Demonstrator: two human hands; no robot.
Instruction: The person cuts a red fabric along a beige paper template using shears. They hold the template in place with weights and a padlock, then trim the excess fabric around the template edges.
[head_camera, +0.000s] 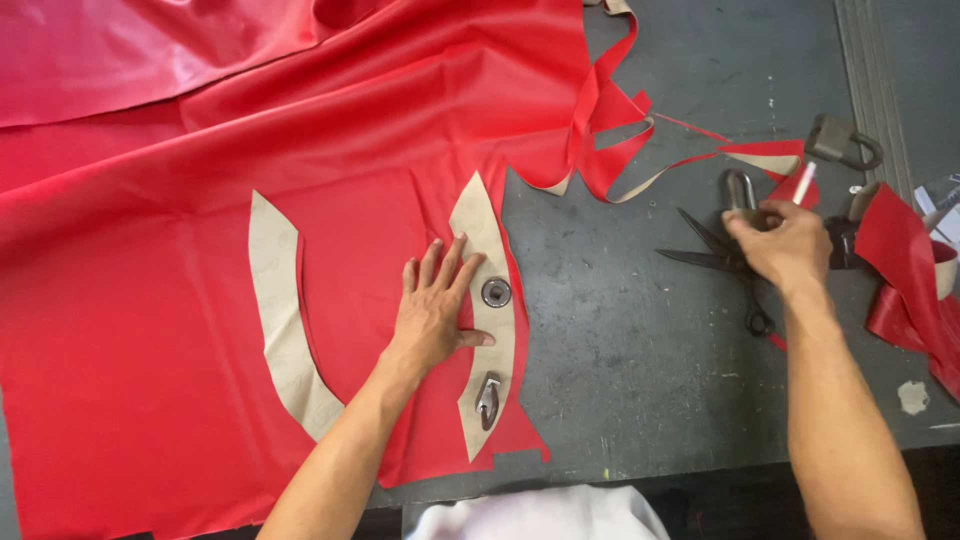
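Here, left hand flat, fingers spread, at the red sheet's edge — right hand closed around a white marker.

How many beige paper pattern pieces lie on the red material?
2. One curved pattern piece lies left of the left hand; the other pattern piece lies under that hand's thumb, beside the table. The folds may hide more.

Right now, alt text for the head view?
A person's left hand presses flat on red sheet material beside a curved beige pattern piece weighted with metal objects, on a dark worktable. The right hand holds a white marker above black scissors.
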